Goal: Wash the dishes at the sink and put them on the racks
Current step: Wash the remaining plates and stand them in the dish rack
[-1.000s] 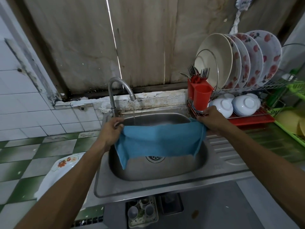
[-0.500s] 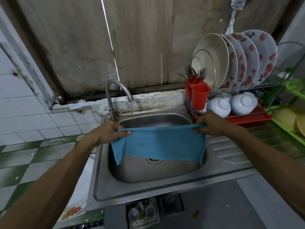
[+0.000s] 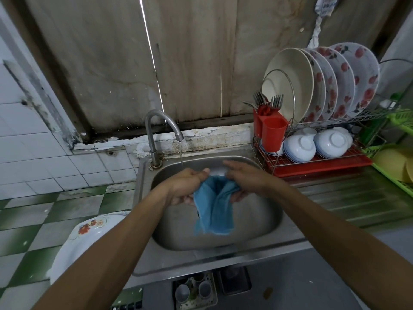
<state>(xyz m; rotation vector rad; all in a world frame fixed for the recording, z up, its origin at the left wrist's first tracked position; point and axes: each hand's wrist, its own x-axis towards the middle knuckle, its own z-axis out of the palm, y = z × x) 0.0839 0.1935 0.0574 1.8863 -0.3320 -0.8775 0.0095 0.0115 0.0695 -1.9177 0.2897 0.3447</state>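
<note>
Water falls in a thin stream from the tap (image 3: 156, 121) into the steel sink (image 3: 257, 233), just behind the hands. To the right, on the drainboard, a wire rack (image 3: 312, 161) holds plates (image 3: 292, 81) standing on edge up top and white bowls (image 3: 300, 145) turned over below. A red holder (image 3: 273, 136) with forks (image 3: 271, 101) hangs at the rack's near end. A green basket (image 3: 400, 177) sits further right. On the left counter, touching the sink's edge, lies a flowered plate (image 3: 89, 229), partly hidden by the left forearm.

Both arms reach over the basin, hands close together. The left hand (image 3: 185, 184) grips a bunched blue cloth (image 3: 214, 211), knuckles up. The right hand (image 3: 243, 182) holds the other bunch with its lower fingers curled under, one finger stretched towards the left hand. The cloth hangs down between them, above the basin floor. It is blurred.
</note>
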